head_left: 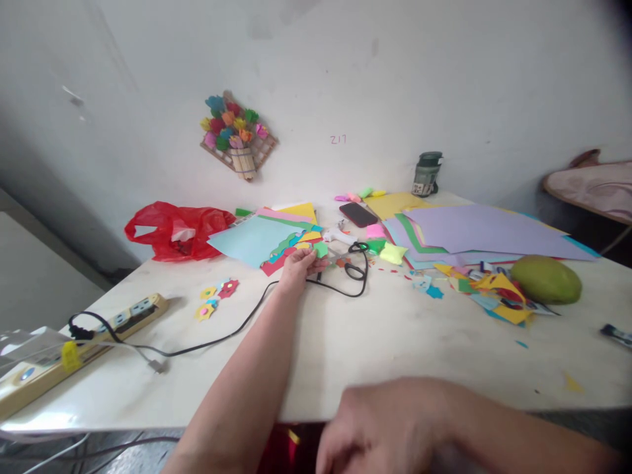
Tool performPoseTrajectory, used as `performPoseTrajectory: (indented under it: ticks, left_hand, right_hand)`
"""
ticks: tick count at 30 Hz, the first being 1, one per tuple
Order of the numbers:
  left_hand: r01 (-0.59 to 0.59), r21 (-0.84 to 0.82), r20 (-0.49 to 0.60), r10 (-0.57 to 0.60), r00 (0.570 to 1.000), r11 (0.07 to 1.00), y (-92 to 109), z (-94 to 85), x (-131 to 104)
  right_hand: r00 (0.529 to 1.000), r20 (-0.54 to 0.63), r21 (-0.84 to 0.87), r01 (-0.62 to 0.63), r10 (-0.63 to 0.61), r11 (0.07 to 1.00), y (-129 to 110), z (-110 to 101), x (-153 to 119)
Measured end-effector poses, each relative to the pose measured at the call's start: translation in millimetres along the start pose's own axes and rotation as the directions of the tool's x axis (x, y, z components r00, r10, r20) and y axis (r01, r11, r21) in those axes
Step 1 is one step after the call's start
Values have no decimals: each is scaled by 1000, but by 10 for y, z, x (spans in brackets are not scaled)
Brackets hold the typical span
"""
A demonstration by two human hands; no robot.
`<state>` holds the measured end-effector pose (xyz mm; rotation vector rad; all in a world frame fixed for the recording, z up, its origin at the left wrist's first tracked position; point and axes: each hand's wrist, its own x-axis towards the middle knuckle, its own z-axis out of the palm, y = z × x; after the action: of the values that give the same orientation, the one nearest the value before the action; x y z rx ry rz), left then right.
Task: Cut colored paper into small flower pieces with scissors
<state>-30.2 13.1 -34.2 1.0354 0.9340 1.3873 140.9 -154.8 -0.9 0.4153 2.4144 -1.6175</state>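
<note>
My left hand (300, 268) reaches forward over the table, with thumb and fingers pinched on a small green paper cutout (320, 249). Just to its right lie scissors with dark handles (354, 270), beside a white glue gun (340, 236). Close to the camera, my right hand (385, 421) hangs at the table's front edge, blurred, its fingers bent down and partly out of frame. Left of my left arm sit several paper flowers (228, 288) in red, yellow and blue. Light blue paper sheets (251, 238) and wavy coloured strips (284, 249) lie behind my left hand.
A black cord (237, 331) crosses the table from a power strip (143, 308). Around the back are a red plastic bag (180, 230), a phone (357, 214), purple sheets (484, 227) and a dark cup (426, 174). Paper scraps (494, 289) lie by a green mango-like fruit (546, 280).
</note>
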Motion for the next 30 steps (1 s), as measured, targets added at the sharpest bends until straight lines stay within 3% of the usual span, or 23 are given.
performPoseTrajectory:
  ticks: [2, 3, 4, 5, 6, 7, 8, 9, 10, 12, 18, 21, 23, 25, 27, 30]
  left_hand:
    - [8, 1, 12, -8, 1000, 1000, 9, 7, -15]
    - [12, 0, 19, -12, 1000, 1000, 15, 11, -24]
    - [12, -1, 26, -12, 1000, 1000, 23, 16, -33]
    - [11, 1, 34, -11, 999, 1000, 31, 21, -43]
    - [11, 7, 45, -12, 999, 1000, 39, 25, -52]
    - [13, 15, 58, -13, 998, 1000, 48, 30, -59]
    - [16, 26, 72, -18, 997, 1000, 56, 33, -65]
    - [21, 38, 86, -25, 996, 999, 62, 35, -68]
    - [26, 53, 99, -31, 995, 998, 66, 36, -69]
    - [32, 86, 122, -43, 992, 996, 66, 35, -65]
    - [45, 117, 117, -59, 991, 992, 40, 32, -39]
    - [25, 84, 101, -34, 994, 996, 47, 37, -40]
    - [10, 55, 88, -15, 996, 998, 56, 38, -45]
    - [-1, 29, 75, -1, 997, 1000, 61, 35, -46]
    - [-1, 13, 74, 0, 997, 1000, 58, 29, -43]
    - [19, 17, 90, -21, 996, 1000, 44, 23, -34]
  right_hand:
    - [963, -238, 222, -73, 127, 972, -90, -316, -99]
    - [893, -420, 263, -49, 161, 964, -95, -497, -113]
    - [770, -613, 256, -16, 175, 967, -70, -683, -104]
    - [611, -767, 244, -2, 195, 970, -17, -865, -76]
    - [458, -861, 243, -11, 221, 970, 59, -1034, -35]
    - [337, -910, 246, -27, 241, 969, 148, -1184, 13]
    - [246, -934, 260, -36, 261, 965, 243, -1312, 62]
    - [216, -934, 284, -27, 283, 958, 333, -1413, 108]
    - [233, -922, 315, -7, 308, 949, 411, -1488, 149]
    - [311, -898, 336, 31, 311, 941, 521, -1566, 213]
    - [230, -932, 291, 20, 279, 957, 562, -1555, 307]
    - [290, -929, 240, -5, 232, 971, 546, -1596, 283]
    - [335, -924, 153, -118, 184, 981, 540, -1657, 221]
    - [263, -960, -9, -372, 96, 928, 542, -1730, 127]
    - [226, -974, -134, -642, 19, 755, 555, -1797, 22]
    - [307, -947, -218, -833, 97, 508, 597, -1856, -92]
